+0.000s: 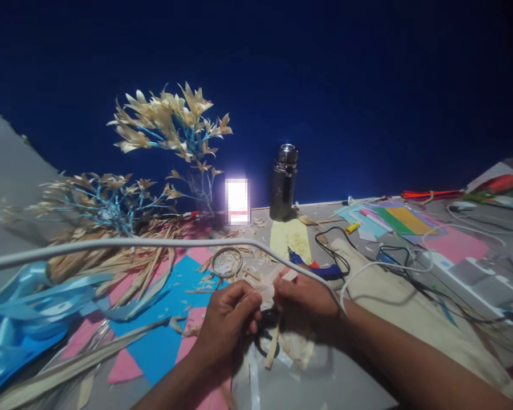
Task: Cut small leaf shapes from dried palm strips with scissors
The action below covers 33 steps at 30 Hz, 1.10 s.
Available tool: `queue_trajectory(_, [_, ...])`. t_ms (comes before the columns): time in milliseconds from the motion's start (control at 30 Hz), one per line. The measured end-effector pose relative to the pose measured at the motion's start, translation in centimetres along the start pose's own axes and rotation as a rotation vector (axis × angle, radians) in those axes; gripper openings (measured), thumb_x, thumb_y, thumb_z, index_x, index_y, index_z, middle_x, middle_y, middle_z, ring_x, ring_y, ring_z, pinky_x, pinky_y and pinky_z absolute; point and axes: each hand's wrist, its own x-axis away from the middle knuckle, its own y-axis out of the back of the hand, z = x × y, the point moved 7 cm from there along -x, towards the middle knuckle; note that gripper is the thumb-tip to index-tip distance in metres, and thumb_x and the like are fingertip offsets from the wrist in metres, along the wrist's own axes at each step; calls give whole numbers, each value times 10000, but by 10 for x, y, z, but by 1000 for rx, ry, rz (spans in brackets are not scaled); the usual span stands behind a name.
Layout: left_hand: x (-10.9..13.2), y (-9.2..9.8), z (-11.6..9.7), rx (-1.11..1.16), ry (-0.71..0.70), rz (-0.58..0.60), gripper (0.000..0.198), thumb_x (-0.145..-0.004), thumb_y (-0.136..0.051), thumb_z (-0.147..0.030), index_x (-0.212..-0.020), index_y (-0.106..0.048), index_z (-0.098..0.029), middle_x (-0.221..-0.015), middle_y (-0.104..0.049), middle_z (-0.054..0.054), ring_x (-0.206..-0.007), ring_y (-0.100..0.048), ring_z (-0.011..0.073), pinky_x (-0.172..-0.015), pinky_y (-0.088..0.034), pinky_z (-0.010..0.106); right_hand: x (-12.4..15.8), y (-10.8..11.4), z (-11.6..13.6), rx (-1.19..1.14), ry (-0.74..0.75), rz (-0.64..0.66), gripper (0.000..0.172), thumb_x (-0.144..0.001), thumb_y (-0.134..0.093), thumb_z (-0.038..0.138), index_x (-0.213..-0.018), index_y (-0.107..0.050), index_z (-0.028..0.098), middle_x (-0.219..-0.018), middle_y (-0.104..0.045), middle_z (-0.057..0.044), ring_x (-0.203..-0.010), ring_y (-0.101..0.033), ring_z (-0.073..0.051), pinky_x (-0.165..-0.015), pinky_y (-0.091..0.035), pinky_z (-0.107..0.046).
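Observation:
A thin, pale, husk-like strip [265, 286] stretches between my two hands, above the near middle of the table. My left hand [229, 319] pinches its left end between thumb and forefinger. The fingers of my right hand [305, 296] are closed on the other end. Just below the hands lie black scissor handles [270, 346], partly hidden by a narrow dry strip [273, 347]. Whether that strip hangs from my right hand or lies on the pile, I cannot tell. More pale scraps [297, 344] lie underneath.
A white cable [154, 244] crosses in front, passing over my right wrist. Behind stand a dark flask [283, 185], a glowing lamp [237, 199] and dried-flower branches [166, 119]. A tape ring [227, 262], a blue glue gun [320, 269], ribbon [21, 319] and a power strip [465, 285] surround the hands.

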Motion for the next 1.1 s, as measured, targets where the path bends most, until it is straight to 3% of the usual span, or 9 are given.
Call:
queue_trajectory(133, [-2, 1, 3, -51, -24, 19, 315, -770, -809, -413, -665, -665, -154, -538, -592, -14, -455, -487, 79, -464, -360, 198, 7, -18, 9, 129, 95, 116, 583, -819, -638, 713, -759, -664, 134, -763, -652, -74, -723, -597, -179, -691, -474, -309])
queue_trajectory(267, [-1, -1, -2, -154, -108, 73, 264, -803, -785, -372, -684, -702, -151, -620, -597, 0, -533, -507, 94, -496, -382, 213, 12, -19, 11, 319, 145, 40, 623, -966, -410, 687, -805, -679, 148, -821, -676, -77, -815, -609, -194, -801, -467, -316])
queue_trajectory(367, [2, -5, -7, -156, -136, 109, 237, -811, -774, -321, -654, -702, -158, -620, -573, -5, -548, -492, 96, -496, -371, 214, 13, -14, 3, 283, 115, -19, 625, -970, -396, 694, -832, -672, 151, -768, -659, -62, -790, -593, -187, -751, -459, -294])
queue_trajectory(600, [6, -11, -14, -158, -164, 181, 177, -829, -747, -289, -712, -771, -159, -698, -674, 46, -604, -559, 136, -554, -423, 248, 10, -17, -8, 109, 21, 27, 609, -900, -510, 732, -703, -568, 159, -602, -505, 10, -585, -431, -114, -566, -366, -248])
queue_trajectory(700, [5, -4, -17, -197, -196, 137, 287, -830, -749, -341, -619, -702, -153, -593, -611, 17, -549, -517, 117, -520, -393, 235, 9, -10, -3, 88, -23, 24, 629, -863, -572, 733, -582, -450, 183, -513, -392, 45, -506, -322, -85, -490, -290, -232])
queue_trajectory(833, [2, 4, -15, -38, -120, 35, 349, -782, -798, -397, -596, -620, -161, -506, -540, -29, -442, -452, 77, -439, -320, 199, 4, 20, 6, -268, -138, -56, 688, -854, -522, 781, -533, -293, 217, -448, -261, 82, -407, -179, -57, -378, -136, -200])
queue_trajectory(933, [0, 6, -12, 85, -55, -32, 354, -753, -828, -401, -630, -589, -171, -492, -551, -45, -391, -429, 57, -408, -284, 174, -3, 35, 15, -422, -82, -65, 663, -794, -616, 761, -568, -338, 203, -490, -262, 99, -414, -116, -37, -369, -71, -173])
queue_trajectory(1033, [-1, 4, -13, 126, -60, -53, 378, -770, -818, -412, -639, -554, -174, -493, -548, -54, -383, -414, 46, -404, -262, 165, -2, 28, 5, -227, -86, -84, 542, -732, -737, 681, -793, -589, 164, -592, -422, 68, -452, -295, -52, -402, -236, -173])
queue_trajectory(1100, [-1, 3, -12, 118, -65, -48, 386, -798, -789, -428, -642, -541, -178, -484, -522, -61, -392, -395, 47, -413, -268, 172, 3, 2, 2, 8, -24, 52, 514, -670, -852, 547, -910, -642, 143, -764, -584, -6, -639, -512, -106, -575, -421, -217])
